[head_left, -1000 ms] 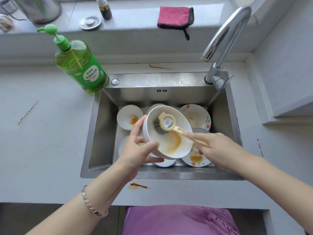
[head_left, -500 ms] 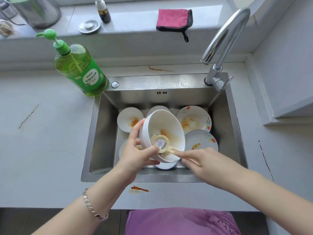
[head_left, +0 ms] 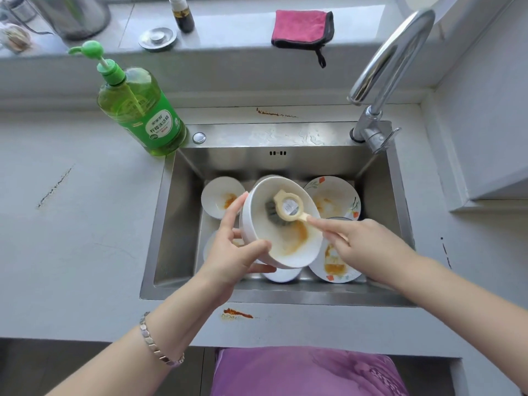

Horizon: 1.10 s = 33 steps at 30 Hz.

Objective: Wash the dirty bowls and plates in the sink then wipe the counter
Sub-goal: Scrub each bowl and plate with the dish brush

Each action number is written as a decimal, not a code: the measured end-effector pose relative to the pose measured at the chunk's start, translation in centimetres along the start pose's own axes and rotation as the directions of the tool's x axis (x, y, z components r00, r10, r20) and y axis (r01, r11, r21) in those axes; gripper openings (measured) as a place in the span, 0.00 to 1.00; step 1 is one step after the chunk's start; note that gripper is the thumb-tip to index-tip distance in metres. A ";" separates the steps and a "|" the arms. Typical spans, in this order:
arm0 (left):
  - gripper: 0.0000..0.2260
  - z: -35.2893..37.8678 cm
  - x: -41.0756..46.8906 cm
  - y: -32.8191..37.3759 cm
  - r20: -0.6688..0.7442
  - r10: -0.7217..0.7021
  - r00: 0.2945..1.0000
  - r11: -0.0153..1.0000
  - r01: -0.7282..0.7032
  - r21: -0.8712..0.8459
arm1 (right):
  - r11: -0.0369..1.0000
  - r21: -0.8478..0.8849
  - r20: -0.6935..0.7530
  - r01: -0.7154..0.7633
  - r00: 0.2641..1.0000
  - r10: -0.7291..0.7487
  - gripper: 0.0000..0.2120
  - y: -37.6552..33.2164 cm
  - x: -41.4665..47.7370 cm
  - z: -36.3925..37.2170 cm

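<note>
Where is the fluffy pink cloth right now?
In the head view, the pink cloth with black trim lies on the grey ledge behind the steel sink, slightly right of the middle, between the small dark bottle and the curved chrome tap.

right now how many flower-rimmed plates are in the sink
2: back plate at the sink's back right; front plate front right, beside the right hand. Others may hide under the held bowl.

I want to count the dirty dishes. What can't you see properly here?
Head view:
- Dishes beneath the held white bowl: mostly covered by it and the left hand, so no sure count.
- Handle of the scrubber: hidden inside the right hand.
- Label on the soap bottle: too small to read.
- Metal container: cut off by the top edge.
</note>
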<state>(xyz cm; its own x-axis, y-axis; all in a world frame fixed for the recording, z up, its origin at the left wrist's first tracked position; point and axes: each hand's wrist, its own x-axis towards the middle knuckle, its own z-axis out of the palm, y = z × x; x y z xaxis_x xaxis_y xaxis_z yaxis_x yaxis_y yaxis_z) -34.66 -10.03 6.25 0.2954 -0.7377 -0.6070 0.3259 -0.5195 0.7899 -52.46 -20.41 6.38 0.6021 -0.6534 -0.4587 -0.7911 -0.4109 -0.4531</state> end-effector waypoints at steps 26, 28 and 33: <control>0.31 -1.6 -0.2 -0.5 0.051 -0.062 0.997 0.986 0.053 0.160 | 0.990 -0.108 0.439 0.086 0.898 -0.030 0.16 -0.1 -1.9 -2.3; 0.30 -1.5 -0.1 -0.5 0.037 -0.060 0.998 0.984 0.053 0.172 | 0.958 -0.277 0.299 0.079 0.954 0.007 0.18 0.6 -1.9 -2.6; 0.30 -1.4 0.7 -0.4 -0.040 -0.082 0.996 0.993 0.085 0.082 | 0.985 -0.129 0.265 0.114 0.961 -0.076 0.18 -0.3 -3.6 0.2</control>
<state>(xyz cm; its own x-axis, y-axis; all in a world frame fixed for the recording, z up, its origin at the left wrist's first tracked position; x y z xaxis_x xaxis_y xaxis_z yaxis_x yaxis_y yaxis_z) -33.33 -9.68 5.39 0.3036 -0.6748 -0.6726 0.2749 -0.6139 0.7400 -54.35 -17.79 8.03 0.6677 -0.4281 -0.6090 -0.7246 -0.5611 -0.4000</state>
